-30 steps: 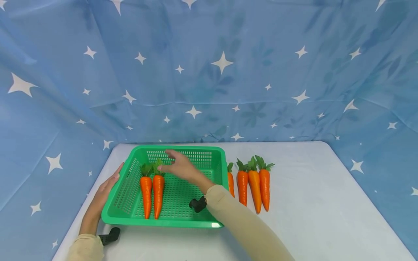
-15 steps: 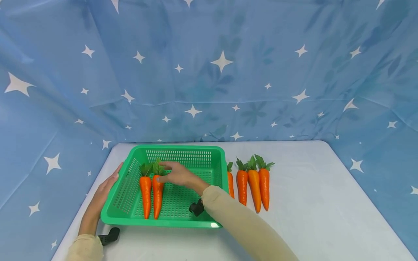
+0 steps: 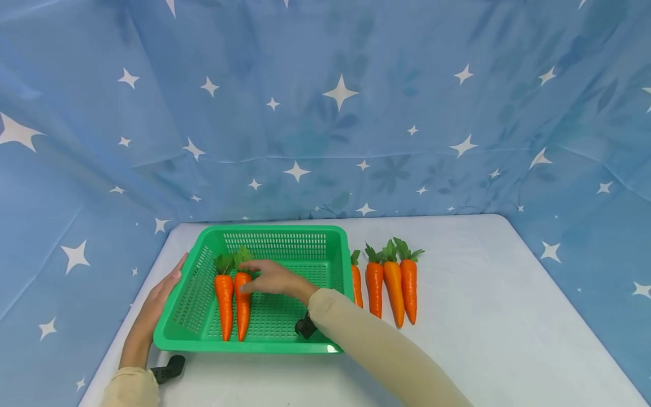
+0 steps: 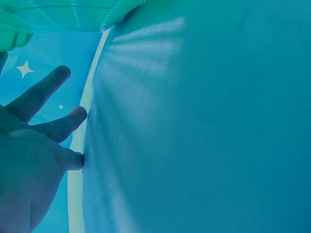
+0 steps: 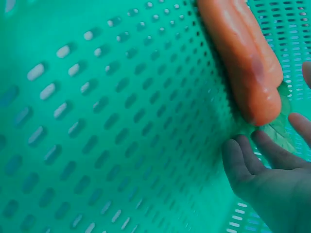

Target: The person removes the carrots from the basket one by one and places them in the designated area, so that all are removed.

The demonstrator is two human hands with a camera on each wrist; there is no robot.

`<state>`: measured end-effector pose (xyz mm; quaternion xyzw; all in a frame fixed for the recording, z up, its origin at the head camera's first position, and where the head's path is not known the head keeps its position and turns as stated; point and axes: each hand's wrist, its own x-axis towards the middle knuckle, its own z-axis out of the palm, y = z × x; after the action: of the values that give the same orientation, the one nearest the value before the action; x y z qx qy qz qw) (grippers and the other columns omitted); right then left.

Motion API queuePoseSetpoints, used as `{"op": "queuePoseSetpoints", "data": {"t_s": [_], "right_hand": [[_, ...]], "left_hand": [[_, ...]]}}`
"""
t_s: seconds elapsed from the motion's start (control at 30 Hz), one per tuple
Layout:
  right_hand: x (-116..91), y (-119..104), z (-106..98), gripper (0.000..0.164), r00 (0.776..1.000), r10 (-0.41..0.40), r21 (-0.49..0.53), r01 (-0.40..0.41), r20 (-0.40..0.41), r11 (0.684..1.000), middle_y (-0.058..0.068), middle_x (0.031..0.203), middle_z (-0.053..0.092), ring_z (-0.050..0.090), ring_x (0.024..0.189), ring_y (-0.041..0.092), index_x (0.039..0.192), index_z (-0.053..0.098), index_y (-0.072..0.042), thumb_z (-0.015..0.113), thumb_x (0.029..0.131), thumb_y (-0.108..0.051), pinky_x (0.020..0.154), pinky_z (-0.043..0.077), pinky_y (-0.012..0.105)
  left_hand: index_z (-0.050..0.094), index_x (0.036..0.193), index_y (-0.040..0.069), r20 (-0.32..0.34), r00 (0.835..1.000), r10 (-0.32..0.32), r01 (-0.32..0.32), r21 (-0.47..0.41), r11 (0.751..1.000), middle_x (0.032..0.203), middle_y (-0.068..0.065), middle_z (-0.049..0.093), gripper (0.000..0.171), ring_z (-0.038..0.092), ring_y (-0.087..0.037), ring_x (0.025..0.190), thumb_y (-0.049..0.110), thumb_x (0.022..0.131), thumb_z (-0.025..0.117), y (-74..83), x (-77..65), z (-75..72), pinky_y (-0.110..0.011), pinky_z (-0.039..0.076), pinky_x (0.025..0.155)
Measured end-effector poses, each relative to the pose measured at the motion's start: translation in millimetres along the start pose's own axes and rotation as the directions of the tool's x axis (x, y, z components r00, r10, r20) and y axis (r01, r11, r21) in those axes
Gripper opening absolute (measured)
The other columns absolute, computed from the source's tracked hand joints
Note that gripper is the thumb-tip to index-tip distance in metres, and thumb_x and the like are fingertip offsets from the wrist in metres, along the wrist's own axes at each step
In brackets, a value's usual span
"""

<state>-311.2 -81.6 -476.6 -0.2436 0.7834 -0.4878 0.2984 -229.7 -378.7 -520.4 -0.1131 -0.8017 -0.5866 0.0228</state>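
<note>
Two orange carrots lie side by side in a green plastic basket (image 3: 249,347), their leafy tops toward the far wall. My right hand (image 3: 277,278) is inside the basket, over the right edge of the inner carrot (image 3: 243,305); the outer carrot (image 3: 224,299) lies to its left. In the right wrist view, the fingers (image 5: 277,150) are spread and bent near the carrot's top end, gripping nothing; whether they touch it I cannot tell. My left hand (image 3: 154,305) lies along the basket's left outer side, fingers extended. In the left wrist view, its fingers (image 4: 43,92) are splayed below the basket's rim.
Several more carrots (image 3: 393,288) lie on the white table (image 3: 483,294) just right of the basket, one partly hidden by its wall. A blue star-patterned cloth (image 3: 315,130) hangs behind and at the sides. Dark wrist-worn cameras (image 3: 170,367) stick out under the wrists.
My right hand has come down toward me, from above the carrot leaves to beside the inner carrot's upper part. The left hand stays at the basket's side. The head view has shifted slightly.
</note>
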Motion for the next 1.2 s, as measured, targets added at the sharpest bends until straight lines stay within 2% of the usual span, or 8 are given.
{"op": "queuePoseSetpoints", "data": {"t_s": [0.13, 0.4, 0.63, 0.77, 0.93, 1.13, 1.2], "right_hand": [[1.5, 1.8, 2.5, 0.063, 1.000, -0.003, -0.015, 0.004, 0.019, 1.000, 0.005, 0.152, 0.057, 0.056, 0.136, 0.024, 0.158, 0.055, -0.013, 0.077, 0.100, -0.022, 0.102, 0.053, 0.041], [4.7, 3.1, 7.5, 0.065, 1.000, 0.018, -0.073, -0.016, 0.020, 0.997, 0.002, 0.156, 0.054, 0.057, 0.130, 0.019, 0.160, 0.053, -0.017, 0.077, 0.100, -0.023, 0.100, 0.052, 0.040], [4.1, 4.4, 8.1, 0.057, 1.000, 0.017, -0.089, -0.014, 0.027, 0.996, 0.005, 0.128, 0.064, 0.062, 0.100, 0.015, 0.150, 0.055, -0.012, 0.079, 0.099, -0.016, 0.083, 0.054, 0.035], [4.2, 5.5, 11.2, 0.054, 1.000, 0.012, -0.104, -0.012, 0.007, 0.995, 0.004, 0.118, 0.065, 0.062, 0.094, 0.015, 0.144, 0.055, -0.012, 0.082, 0.097, -0.013, 0.077, 0.054, 0.032], [5.0, 5.7, 14.8, 0.052, 0.999, 0.013, -0.135, -0.017, -0.032, 0.991, 0.003, 0.115, 0.066, 0.061, 0.093, 0.015, 0.140, 0.058, -0.015, 0.084, 0.095, -0.009, 0.074, 0.055, 0.032], [8.2, 4.7, 15.3, 0.062, 1.000, 0.003, -0.275, -0.009, -0.024, 0.962, 0.002, 0.130, 0.067, 0.058, 0.105, 0.016, 0.153, 0.059, -0.017, 0.081, 0.095, -0.010, 0.081, 0.052, 0.032], [8.7, 3.8, 14.9, 0.063, 1.000, 0.001, -0.297, -0.007, -0.018, 0.955, 0.002, 0.130, 0.066, 0.057, 0.105, 0.017, 0.154, 0.059, -0.018, 0.081, 0.095, -0.011, 0.080, 0.052, 0.032]], "left_hand": [[0.014, 0.173, 0.012, 0.013, 1.000, 0.013, -0.013, -0.006, 1.000, 0.177, 0.012, 0.013, 0.054, 0.017, 0.015, 0.149, 0.023, 0.121, 0.025, -0.3, 1.3, -1.3, -0.006, 0.025, 0.109], [0.014, 0.173, 0.011, 0.008, 1.000, 0.008, -0.008, -0.001, 1.000, 0.177, 0.012, 0.014, 0.054, 0.017, 0.016, 0.148, 0.024, 0.121, 0.026, -0.7, 3.0, -2.3, -0.005, 0.024, 0.109], [0.015, 0.173, 0.012, 0.007, 1.000, -0.015, 0.015, -0.002, 1.000, 0.177, 0.011, 0.013, 0.055, 0.018, 0.016, 0.148, 0.027, 0.121, 0.026, -0.6, 2.9, -0.5, -0.005, 0.025, 0.108], [0.014, 0.173, 0.016, 0.006, 1.000, -0.025, 0.026, -0.014, 1.000, 0.178, 0.011, 0.012, 0.055, 0.018, 0.015, 0.148, 0.027, 0.121, 0.026, -1.0, 0.6, 0.2, -0.005, 0.026, 0.108], [0.015, 0.173, 0.014, -0.001, 1.000, -0.008, 0.008, -0.009, 1.000, 0.178, 0.011, 0.013, 0.054, 0.018, 0.015, 0.149, 0.025, 0.121, 0.026, -1.7, -1.2, 0.8, -0.005, 0.024, 0.109], [0.015, 0.174, 0.017, 0.003, 1.000, -0.015, 0.015, -0.020, 1.000, 0.178, 0.011, 0.011, 0.054, 0.017, 0.015, 0.149, 0.025, 0.121, 0.026, -0.7, -1.5, 1.1, -0.005, 0.024, 0.108], [0.015, 0.174, 0.017, 0.002, 1.000, -0.016, 0.016, -0.024, 1.000, 0.178, 0.009, 0.011, 0.054, 0.017, 0.015, 0.149, 0.025, 0.121, 0.026, -0.5, -1.2, 1.1, -0.005, 0.024, 0.108]]}}
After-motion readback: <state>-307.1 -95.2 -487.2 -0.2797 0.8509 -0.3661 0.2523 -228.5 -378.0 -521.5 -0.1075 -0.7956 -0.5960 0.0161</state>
